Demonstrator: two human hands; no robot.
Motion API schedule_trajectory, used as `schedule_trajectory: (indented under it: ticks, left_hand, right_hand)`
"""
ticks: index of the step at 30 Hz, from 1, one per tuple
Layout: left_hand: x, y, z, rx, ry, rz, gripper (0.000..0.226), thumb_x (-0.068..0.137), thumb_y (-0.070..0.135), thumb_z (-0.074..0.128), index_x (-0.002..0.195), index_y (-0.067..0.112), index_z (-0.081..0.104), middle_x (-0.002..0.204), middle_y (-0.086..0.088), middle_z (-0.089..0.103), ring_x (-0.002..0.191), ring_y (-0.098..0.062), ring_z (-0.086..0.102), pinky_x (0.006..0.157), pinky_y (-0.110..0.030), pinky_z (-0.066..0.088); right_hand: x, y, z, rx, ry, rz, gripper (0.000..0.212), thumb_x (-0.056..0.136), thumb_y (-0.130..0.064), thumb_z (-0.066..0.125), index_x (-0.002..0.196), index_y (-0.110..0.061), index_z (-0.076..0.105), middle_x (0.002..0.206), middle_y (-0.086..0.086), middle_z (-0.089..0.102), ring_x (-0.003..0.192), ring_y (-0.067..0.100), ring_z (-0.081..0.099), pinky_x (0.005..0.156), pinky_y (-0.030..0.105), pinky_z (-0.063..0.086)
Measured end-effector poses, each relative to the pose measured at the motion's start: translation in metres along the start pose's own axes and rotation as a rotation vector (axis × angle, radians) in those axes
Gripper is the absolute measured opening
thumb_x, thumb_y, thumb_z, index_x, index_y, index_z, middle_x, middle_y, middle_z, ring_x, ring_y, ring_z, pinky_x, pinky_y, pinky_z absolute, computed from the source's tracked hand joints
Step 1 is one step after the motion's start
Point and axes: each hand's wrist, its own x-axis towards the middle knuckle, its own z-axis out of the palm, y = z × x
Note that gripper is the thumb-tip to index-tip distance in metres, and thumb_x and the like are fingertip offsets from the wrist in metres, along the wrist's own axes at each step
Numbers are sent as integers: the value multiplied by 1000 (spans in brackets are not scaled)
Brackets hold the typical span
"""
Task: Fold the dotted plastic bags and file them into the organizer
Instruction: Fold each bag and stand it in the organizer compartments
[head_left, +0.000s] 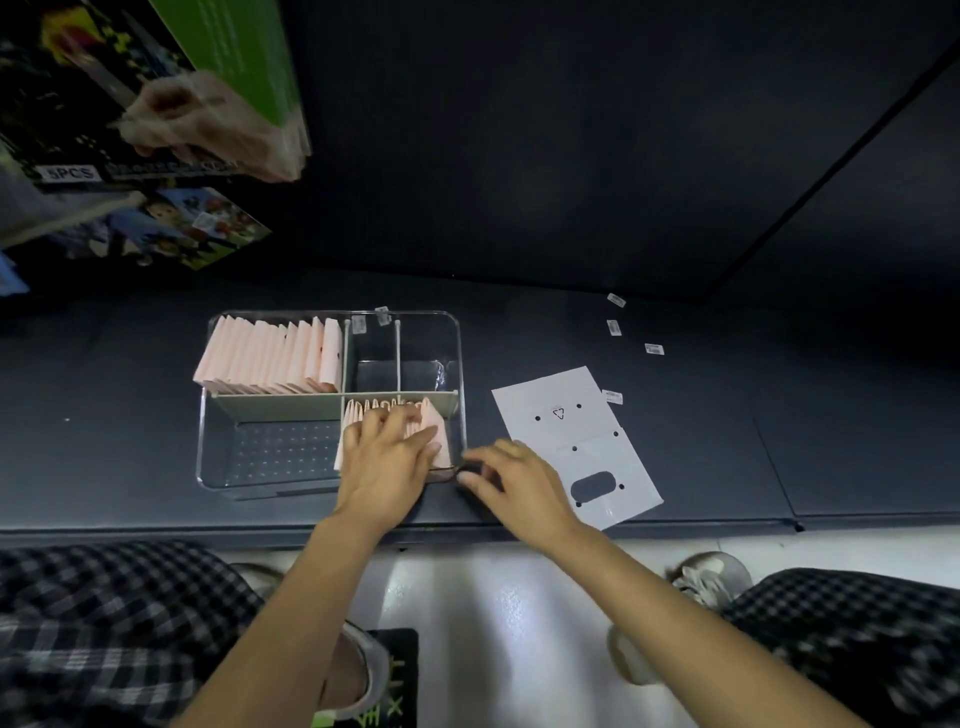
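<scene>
Head view, near to far. Closest to me: checked trousers on both knees, shoes on a pale floor.

Left hand (387, 457) is down in the front-right compartment of the clear plastic organizer tray (208, 457), fingers spread fairly straight and pressing on a small batch of folded pink bags (434, 434) standing there. No pinch visible, it reads as a flat press.

Right hand (511, 480) sits just outside the tray's front-right corner, fingers loosely curled at the rim. I can't tell if it actually grips the corner or only touches it.

Just right of that hand, an unfolded white dotted plastic bag (576, 426) lies flat on the dark table (727, 441), die-cut handle slot toward me, recycling triangle near its far end.

Front-left compartment shows only its studded floor. Back-left compartment holds a full row of folded pink bags (270, 356) filed upright, leaning slightly. The two narrow back-right compartments look clear, with small labels on them.

Further out on the table, a few small white barcode stickers (615, 327) lie scattered to the right. Far left, printed cardboard boxes (130, 130) overhang the view.
</scene>
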Motion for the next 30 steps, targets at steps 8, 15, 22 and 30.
schedule_trajectory:
  ticks: [8,15,22,30]
  left_hand:
    - [-4,10,5,64,-36,42,31,91,38,55,117,23,64,140,0,46,115,-33,39,90,-43,22]
    - [-10,36,-3,-147,261,37,36,92,33,42,103,16,71,115,-8,62,108,-31,46,91,-47,38]
    - [-34,96,10,-463,114,229,27,95,23,48,105,8,69,95,-4,67,84,-23,62,75,-33,48]
    - [-44,100,34,-378,101,194,41,93,27,51,129,9,52,127,-7,53,116,-20,47,101,-29,37]
  right_hand:
    - [-73,114,-33,-411,-320,-15,86,66,-51,78,139,-18,45,147,1,40,133,22,42,104,31,38]
    - [-78,106,-28,-286,-70,-240,33,48,-5,88,74,-19,73,83,-9,70,69,16,67,55,18,51]
    - [-49,91,-53,-191,-321,-170,18,99,-25,40,102,-21,58,104,-5,56,100,15,49,77,29,42]
    - [59,87,-65,-213,-383,-75,16,95,-28,51,101,-16,58,95,1,60,108,23,44,79,31,34]
